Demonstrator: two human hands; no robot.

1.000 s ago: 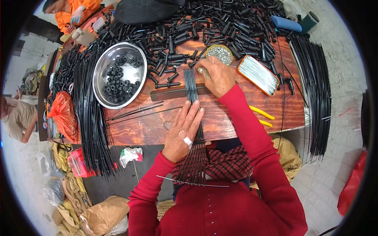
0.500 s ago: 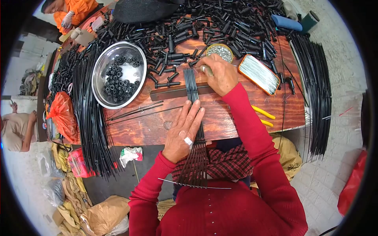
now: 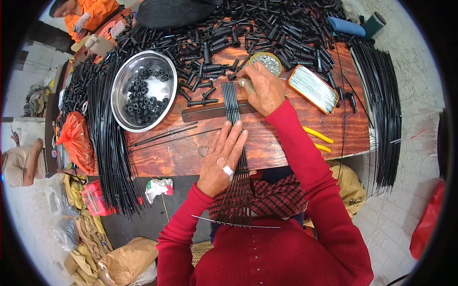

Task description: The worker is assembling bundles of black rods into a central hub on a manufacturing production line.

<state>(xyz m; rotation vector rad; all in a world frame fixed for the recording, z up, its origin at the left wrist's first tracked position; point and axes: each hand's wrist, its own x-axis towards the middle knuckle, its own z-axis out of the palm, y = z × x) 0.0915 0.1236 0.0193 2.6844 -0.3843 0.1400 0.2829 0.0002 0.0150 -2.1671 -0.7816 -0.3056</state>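
Observation:
A row of thin black rods, like umbrella ribs (image 3: 232, 101), lies side by side across a dark bar (image 3: 204, 112). Toward me the rods fan out to a thin metal wire (image 3: 260, 227) crossing their near ends above my lap. My left hand (image 3: 220, 159) rests flat on the rods, fingers stretched out, with a white strip on its back. Just right of their far ends, my right hand (image 3: 262, 89) is closed in a pinch on a thin wire, part of which shows right of the hand. The fingers hide the rest.
A metal bowl (image 3: 116, 107) holds black plastic pieces. Near my right hand are a round tub of small metal bits (image 3: 272, 58), an orange-edged tray of thin wires (image 3: 312, 90) and yellow-handled pliers (image 3: 318, 135). Black tubes (image 3: 222, 45) cover the far table; rod bundles (image 3: 107, 157) hang leftward. Someone in orange (image 3: 98, 12) sits far left.
My right hand has shifted very slightly left, its fingers still pinched beside the rods' far ends. The left hand and the rods have stayed in place.

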